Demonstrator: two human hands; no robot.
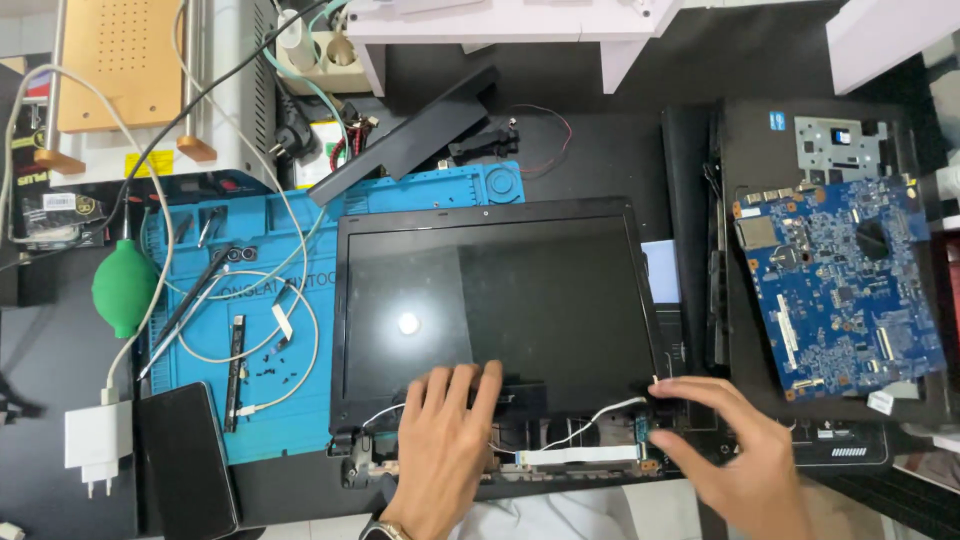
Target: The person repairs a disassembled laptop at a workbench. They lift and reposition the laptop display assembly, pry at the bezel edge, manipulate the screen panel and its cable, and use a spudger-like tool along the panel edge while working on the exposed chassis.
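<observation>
A black laptop screen panel (500, 290) lies flat in the middle of the bench, its glass dark. My left hand (440, 450) rests flat on its lower bezel with fingers spread, next to a white wire (590, 420) and a white ribbon cable (575, 457) at the hinge edge. At the panel's lower right corner, my right hand (740, 450) has its fingertips at a small blue circuit board (643, 430), thumb and forefinger close together; whether they pinch it I cannot tell.
A blue motherboard (840, 280) lies on a black laptop shell (900, 390) at right. At left, a blue work mat (290, 300) carries tweezers, cables and small screws. Nearby sit a green air blower (122, 285), a white charger (98, 440) and a dark phone (185, 460).
</observation>
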